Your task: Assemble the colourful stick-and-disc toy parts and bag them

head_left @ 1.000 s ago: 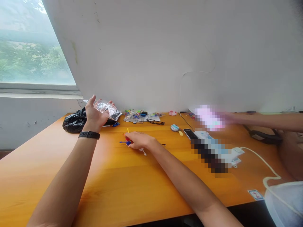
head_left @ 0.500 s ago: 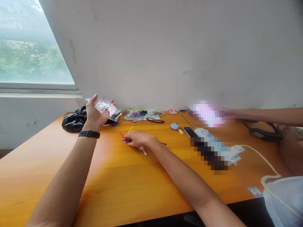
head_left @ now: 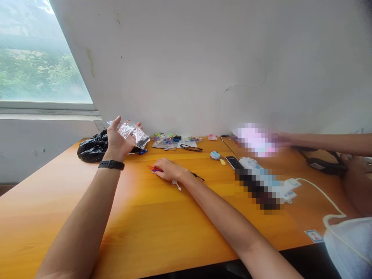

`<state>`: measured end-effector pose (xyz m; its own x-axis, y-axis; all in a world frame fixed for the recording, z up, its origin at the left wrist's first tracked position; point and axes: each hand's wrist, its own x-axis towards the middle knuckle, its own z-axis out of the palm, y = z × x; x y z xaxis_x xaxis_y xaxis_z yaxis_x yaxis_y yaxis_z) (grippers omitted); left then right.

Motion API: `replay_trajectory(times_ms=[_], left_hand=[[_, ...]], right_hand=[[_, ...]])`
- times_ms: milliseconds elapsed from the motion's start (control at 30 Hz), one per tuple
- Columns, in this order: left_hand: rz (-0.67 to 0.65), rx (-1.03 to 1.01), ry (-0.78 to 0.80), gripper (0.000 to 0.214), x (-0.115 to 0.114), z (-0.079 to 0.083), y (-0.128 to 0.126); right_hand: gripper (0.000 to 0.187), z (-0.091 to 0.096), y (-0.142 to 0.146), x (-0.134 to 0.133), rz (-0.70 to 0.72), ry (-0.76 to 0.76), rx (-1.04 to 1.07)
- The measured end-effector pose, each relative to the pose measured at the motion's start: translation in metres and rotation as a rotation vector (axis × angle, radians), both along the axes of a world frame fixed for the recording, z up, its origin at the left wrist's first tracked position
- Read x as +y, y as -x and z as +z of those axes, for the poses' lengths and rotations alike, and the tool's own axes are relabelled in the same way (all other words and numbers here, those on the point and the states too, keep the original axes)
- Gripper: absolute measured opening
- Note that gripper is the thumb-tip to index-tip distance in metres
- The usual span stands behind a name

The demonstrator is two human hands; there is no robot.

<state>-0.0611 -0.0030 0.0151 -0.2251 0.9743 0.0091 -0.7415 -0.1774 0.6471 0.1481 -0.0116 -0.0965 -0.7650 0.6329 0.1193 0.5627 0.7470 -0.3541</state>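
- Head view: a person sitting at an orange wooden surface point(head_left: 145, 224), both bare forearms reaching forward, a black plastic bag point(head_left: 91, 149) lying at the back left against the wall.
- The left hand point(head_left: 117, 141), a dark band point(head_left: 111, 165) on its wrist, is lifting just to the right of the black plastic bag and above it, thumb and fingers loosely gripping a crinkled clear plastic bag point(head_left: 134, 134).
- The right hand point(head_left: 170, 172) is resting on the surface further right of the black plastic bag and nearer the camera, its fingers curling shut over a few thin coloured picks point(head_left: 154, 169).
- The picks are lying almost flat, long axis running left to right; red and blue tips are poking out of the fingers toward the black plastic bag. The right hand is on them; the left hand is well apart, up and back.
- A white pick point(head_left: 176, 185) and a black pick point(head_left: 199, 177) are lying loose beside the right wrist, on its side away from the black plastic bag.
- Far right of the black plastic bag, another person's arm point(head_left: 319, 140) is stretching across the surface.
- Compared with a second ago: a yellow pick was sticking up from the fingers and is no longer showing; the bundle is lying lower and flatter, and the right hand is sitting slightly farther back. The left hand is holding the clear bag much as before.
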Motion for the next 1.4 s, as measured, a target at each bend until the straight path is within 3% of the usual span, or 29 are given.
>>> replay_trajectory(times_ms=[200, 567, 967, 1200, 1400], left_hand=[[-0.02, 0.006, 0.003, 0.032, 0.002, -0.001, -0.003], [-0.015, 0.006, 0.017, 0.039, 0.006, -0.005, -0.005], [-0.065, -0.057, 0.097, 0.037, 0.004, -0.012, -0.005], [-0.06, -0.028, 0.114, 0.033, 0.004, -0.013, -0.007], [-0.069, -0.03, 0.115, 0.03, 0.002, -0.014, -0.01]], right_hand=[[0.008, 0.009, -0.004, 0.003, -0.064, 0.054, -0.011], [0.015, 0.026, -0.007, -0.002, -0.18, 0.113, -0.043], [0.02, 0.025, -0.02, 0.02, -0.302, 0.321, 0.258], [0.014, 0.032, -0.035, 0.026, -0.228, 0.344, 0.046], [0.013, 0.027, -0.035, 0.027, -0.266, 0.354, 0.039]])
